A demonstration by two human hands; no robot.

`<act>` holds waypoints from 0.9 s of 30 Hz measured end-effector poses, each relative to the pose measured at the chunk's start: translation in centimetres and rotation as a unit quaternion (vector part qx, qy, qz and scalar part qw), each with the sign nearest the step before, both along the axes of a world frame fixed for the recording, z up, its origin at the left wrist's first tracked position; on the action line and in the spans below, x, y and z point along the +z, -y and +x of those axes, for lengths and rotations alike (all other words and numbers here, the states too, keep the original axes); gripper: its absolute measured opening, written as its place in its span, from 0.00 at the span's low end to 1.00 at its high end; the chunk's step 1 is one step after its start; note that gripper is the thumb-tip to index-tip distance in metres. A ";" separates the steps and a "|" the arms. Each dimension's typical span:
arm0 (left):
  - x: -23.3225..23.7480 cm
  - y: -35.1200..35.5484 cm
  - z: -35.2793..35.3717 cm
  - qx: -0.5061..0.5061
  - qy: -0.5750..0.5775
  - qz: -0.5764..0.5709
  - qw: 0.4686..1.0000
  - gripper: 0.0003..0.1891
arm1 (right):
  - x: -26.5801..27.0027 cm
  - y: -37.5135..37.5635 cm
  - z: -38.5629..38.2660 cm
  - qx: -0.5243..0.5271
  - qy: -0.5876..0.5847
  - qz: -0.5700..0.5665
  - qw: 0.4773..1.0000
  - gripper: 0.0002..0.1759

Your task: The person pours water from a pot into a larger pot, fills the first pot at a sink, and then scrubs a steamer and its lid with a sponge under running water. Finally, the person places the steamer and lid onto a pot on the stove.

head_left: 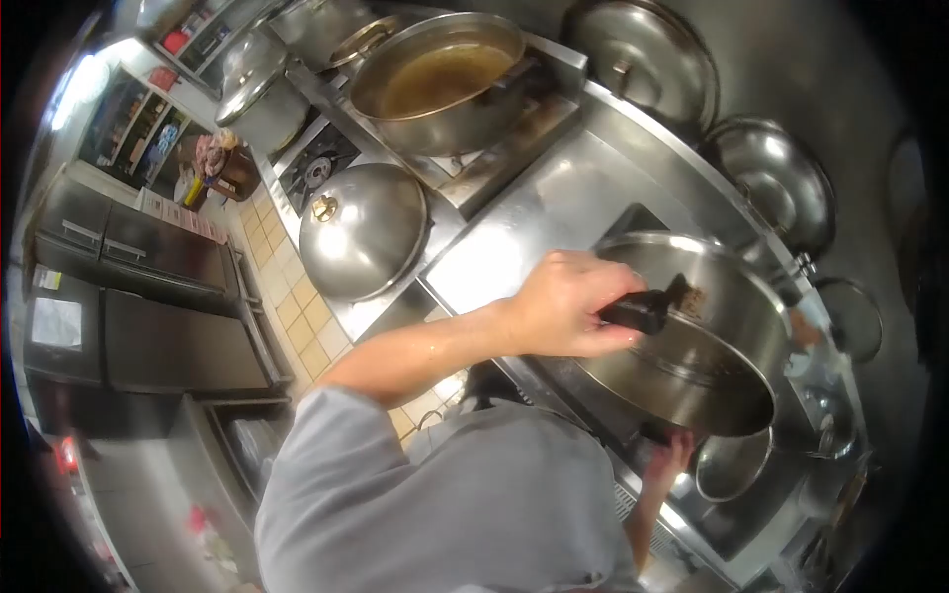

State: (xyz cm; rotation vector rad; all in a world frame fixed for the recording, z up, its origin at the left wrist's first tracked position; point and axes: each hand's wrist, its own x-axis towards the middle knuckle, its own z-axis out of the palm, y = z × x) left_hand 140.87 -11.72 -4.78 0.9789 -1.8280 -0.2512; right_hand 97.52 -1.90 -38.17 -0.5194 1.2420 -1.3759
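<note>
A wide stainless steel pot (739,282) is tilted over the metal counter, its mouth facing right. My left hand (573,301) is closed around the pot's black handle on the upper left side. At the lower edge of the pot, my right hand (670,458) is curled at what looks like the opposite dark handle, partly hidden by the pot and slightly blurred. Brownish marks or reflections show on the inner wall. Beside my right hand lies a round metal bowl or lid (733,465).
Another large pot (368,94) holding brown liquid stands on the stove. A domed lid (364,232) lies near the gas burner (318,170). Round lids (647,59) lean along the back wall. Dark refrigerators (178,341) stand across the tiled floor (297,296).
</note>
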 end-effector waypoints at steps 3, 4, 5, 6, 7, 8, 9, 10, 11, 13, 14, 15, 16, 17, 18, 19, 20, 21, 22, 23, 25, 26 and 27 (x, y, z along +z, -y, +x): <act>-0.7 0.9 4.9 -0.018 -0.054 -0.010 0.998 0.18 | 1.6 -0.5 2.8 0.002 -0.053 -0.001 0.999 0.22; -1.0 1.4 6.6 -0.024 -0.066 -0.009 0.997 0.19 | 2.6 -0.8 4.4 0.003 -0.059 -0.001 0.998 0.22; -1.0 2.1 8.4 -0.020 -0.070 -0.014 0.997 0.19 | 3.7 -0.7 6.9 -0.036 -0.041 0.013 0.998 0.20; -1.0 2.7 10.1 -0.026 -0.083 -0.006 0.996 0.18 | 4.4 -0.5 9.4 -0.073 -0.022 0.026 0.997 0.17; -1.0 3.0 11.4 -0.032 -0.098 0.006 0.995 0.18 | 4.6 -0.9 11.6 -0.089 0.017 -0.013 0.996 0.15; -0.9 3.8 12.7 -0.039 -0.101 0.004 0.994 0.17 | 5.0 -1.1 13.1 -0.101 0.002 0.004 0.995 0.15; -0.6 4.4 13.7 -0.041 -0.102 0.007 0.994 0.17 | 5.4 -1.5 14.4 -0.117 -0.011 0.021 0.993 0.15; -0.1 5.2 14.4 -0.036 -0.111 0.027 0.993 0.17 | 4.9 -2.2 14.7 -0.121 -0.012 0.020 0.992 0.15; 0.5 6.0 15.2 -0.030 -0.121 0.042 0.991 0.18 | 3.8 -2.9 14.2 -0.097 -0.109 0.014 0.989 0.15; 2.1 7.2 17.0 -0.009 -0.106 0.065 0.992 0.18 | 5.2 -2.3 15.3 -0.071 -0.211 0.006 0.975 0.15; 2.3 8.2 17.5 0.009 -0.121 0.093 0.988 0.17 | 10.5 -1.1 18.6 -0.139 -0.159 0.010 0.977 0.14; 2.5 9.3 18.0 0.027 -0.136 0.120 0.983 0.17 | 13.8 -0.3 20.6 -0.206 -0.105 0.012 0.973 0.13; 2.3 10.5 18.4 0.022 -0.169 0.134 0.976 0.16 | 14.5 0.3 19.9 -0.202 -0.117 -0.008 0.972 0.12; 2.5 11.3 18.8 0.038 -0.181 0.143 0.972 0.16 | 15.0 0.9 18.7 -0.203 -0.118 -0.011 0.972 0.12; 2.8 12.0 19.4 0.029 -0.204 0.184 0.961 0.16 | 15.6 1.3 17.2 -0.198 -0.125 -0.023 0.972 0.12; 3.0 12.8 20.0 0.019 -0.226 0.225 0.948 0.16 | 16.3 1.6 16.5 -0.193 -0.131 -0.035 0.972 0.13; 3.3 13.6 20.6 0.016 -0.226 0.221 0.949 0.16 | 17.7 2.2 16.8 -0.195 -0.131 -0.039 0.971 0.13; 3.7 14.3 21.2 0.017 -0.225 0.230 0.947 0.17 | 19.2 2.8 17.1 -0.183 -0.148 -0.051 0.971 0.13; 4.0 15.0 21.8 0.019 -0.224 0.241 0.944 0.17 | 20.8 3.3 17.7 -0.170 -0.166 -0.061 0.969 0.13; 4.8 15.5 22.6 0.043 -0.195 0.230 0.952 0.18 | 22.1 4.0 18.5 -0.169 -0.169 -0.060 0.969 0.13; 7.6 15.7 24.4 0.071 -0.177 0.186 0.964 0.19 | 24.3 5.5 20.5 -0.139 -0.140 -0.101 0.975 0.12; 9.9 15.8 25.8 0.057 -0.169 0.215 0.960 0.22 | 24.8 6.7 20.3 -0.114 -0.163 -0.122 0.972 0.15; 11.4 16.4 27.3 0.041 -0.160 0.245 0.955 0.25 | 26.4 8.0 21.8 -0.098 -0.146 -0.141 0.974 0.16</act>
